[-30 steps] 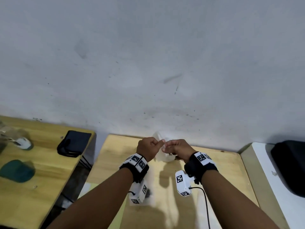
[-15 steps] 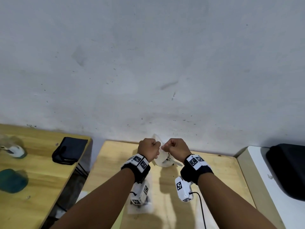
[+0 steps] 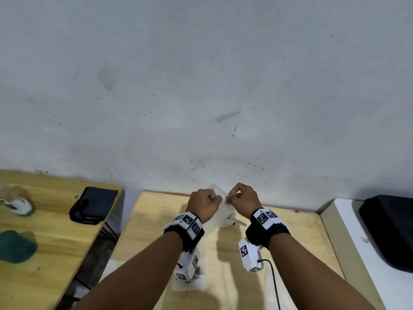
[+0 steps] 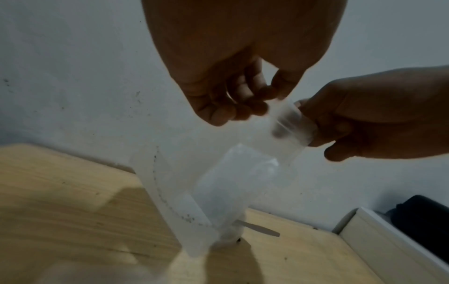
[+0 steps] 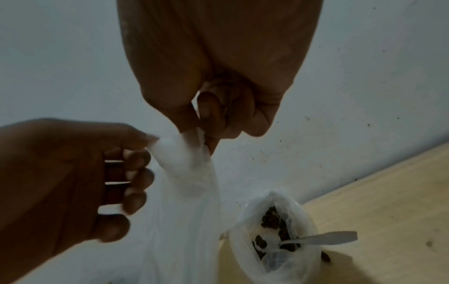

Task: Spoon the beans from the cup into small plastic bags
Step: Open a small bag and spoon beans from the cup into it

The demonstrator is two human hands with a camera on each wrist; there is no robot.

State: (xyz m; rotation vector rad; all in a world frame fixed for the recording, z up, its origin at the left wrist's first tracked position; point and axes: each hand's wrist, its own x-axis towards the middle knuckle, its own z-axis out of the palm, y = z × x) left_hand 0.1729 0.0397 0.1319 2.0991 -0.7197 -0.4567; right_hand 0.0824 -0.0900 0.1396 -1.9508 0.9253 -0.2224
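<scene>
Both hands are raised over the far edge of the wooden bench (image 3: 290, 242), working at the mouth of one small plastic bag (image 4: 289, 124). The left hand (image 3: 204, 204) pinches one lip of it between thumb and curled fingers, and the right hand (image 3: 242, 201) pinches the opposite lip, so each grip is pressed together on thin film with nothing else held. The bag hangs limp between them, and more clear plastic (image 4: 184, 201) trails down toward the bench. Just below stands the cup (image 5: 274, 236), seemingly lined with plastic, dark beans (image 5: 269, 219) inside and a white spoon (image 5: 323, 239) resting in it, handle over the rim. To do this well, I'd say the two lips want rubbing apart first, then a gentle outward pull, keeping the mouth above the cup so spills fall back in. Too hard a tug risks tearing the film.
</scene>
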